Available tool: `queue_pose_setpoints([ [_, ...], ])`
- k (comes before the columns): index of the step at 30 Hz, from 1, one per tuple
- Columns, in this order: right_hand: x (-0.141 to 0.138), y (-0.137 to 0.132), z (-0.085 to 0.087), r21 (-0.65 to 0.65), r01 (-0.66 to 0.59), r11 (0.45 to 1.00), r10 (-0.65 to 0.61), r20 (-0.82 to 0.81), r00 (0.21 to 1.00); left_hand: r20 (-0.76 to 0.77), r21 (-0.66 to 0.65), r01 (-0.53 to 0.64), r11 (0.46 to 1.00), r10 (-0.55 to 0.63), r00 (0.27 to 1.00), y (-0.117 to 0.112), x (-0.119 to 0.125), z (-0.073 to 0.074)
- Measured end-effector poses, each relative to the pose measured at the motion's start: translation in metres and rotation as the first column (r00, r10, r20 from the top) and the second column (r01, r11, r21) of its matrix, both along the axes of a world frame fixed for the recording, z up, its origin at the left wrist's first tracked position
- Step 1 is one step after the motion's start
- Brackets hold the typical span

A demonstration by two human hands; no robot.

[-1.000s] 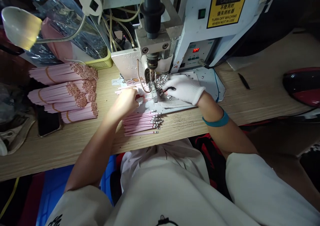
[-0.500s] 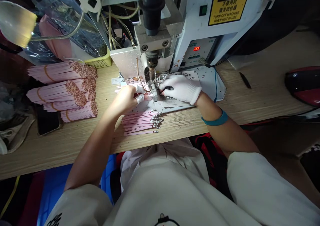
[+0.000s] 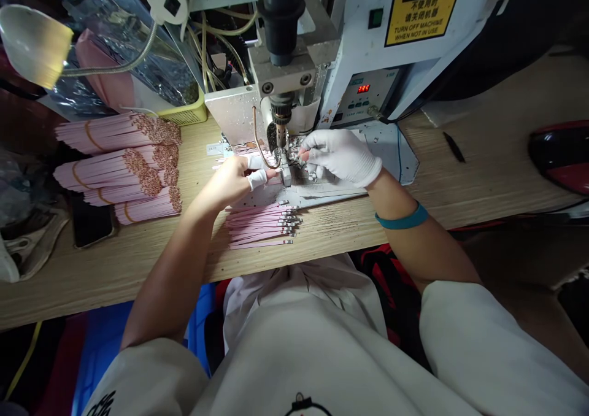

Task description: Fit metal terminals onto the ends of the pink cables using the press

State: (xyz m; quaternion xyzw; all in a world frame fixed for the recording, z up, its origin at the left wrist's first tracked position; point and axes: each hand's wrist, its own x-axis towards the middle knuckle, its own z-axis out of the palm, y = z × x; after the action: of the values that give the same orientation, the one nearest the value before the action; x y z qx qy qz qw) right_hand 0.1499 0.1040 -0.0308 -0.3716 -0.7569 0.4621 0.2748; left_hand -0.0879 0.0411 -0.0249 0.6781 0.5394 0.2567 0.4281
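My left hand (image 3: 234,181), with white wraps on its thumb and a finger, is closed beside the small metal block (image 3: 286,174) under the machine's nozzle (image 3: 280,127). What its fingertips pinch is hidden. On the block's other side, my right hand (image 3: 345,156) wears a white glove with bare fingertips. Its thumb and forefinger come together over small metal pieces (image 3: 313,175) scattered on the work plate; anything between them is too small to make out. Pink strips with metal ends (image 3: 257,226) lie in a row in front of the plate.
Bundles of pink strips (image 3: 108,167) with rubber bands and a phone (image 3: 92,223) lie at the left. The machine body (image 3: 414,60) with a red display (image 3: 363,89) rises behind. A lamp (image 3: 34,45) reaches in at upper left. A black pointed object (image 3: 454,147) lies right.
My right hand has lifted slightly and drawn back right from the metal block, its fingertips now over the small pieces. The left hand stays by the block, its thumb more visible.
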Motion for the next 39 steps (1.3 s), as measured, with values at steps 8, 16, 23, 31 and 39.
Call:
queue_pose_setpoints([
  [8,-0.01,0.0,-0.013,-0.201,-0.023,0.979,-0.042,-0.312,0.949,0.095,-0.014,-0.063,0.998,0.065,0.993,0.002,-0.003,-0.007],
  [16,-0.025,-0.006,-0.011,-0.403,-0.03,0.915,-0.08,-0.253,0.964,0.12,-0.018,-0.074,0.997,0.076,0.99,0.003,0.002,-0.004],
  [23,-0.028,-0.005,-0.005,-0.482,-0.046,0.875,-0.098,-0.268,0.958,0.131,-0.05,-0.115,0.992,0.121,0.984,0.003,0.005,-0.002],
  [31,-0.033,-0.004,-0.004,-0.538,-0.04,0.842,-0.135,-0.283,0.95,0.105,-0.053,-0.144,0.988,0.149,0.983,0.005,0.01,-0.001],
  [39,-0.034,-0.007,-0.006,-0.581,-0.053,0.812,-0.156,-0.304,0.94,0.109,-0.049,-0.154,0.987,0.159,0.981,0.006,0.011,-0.001],
])
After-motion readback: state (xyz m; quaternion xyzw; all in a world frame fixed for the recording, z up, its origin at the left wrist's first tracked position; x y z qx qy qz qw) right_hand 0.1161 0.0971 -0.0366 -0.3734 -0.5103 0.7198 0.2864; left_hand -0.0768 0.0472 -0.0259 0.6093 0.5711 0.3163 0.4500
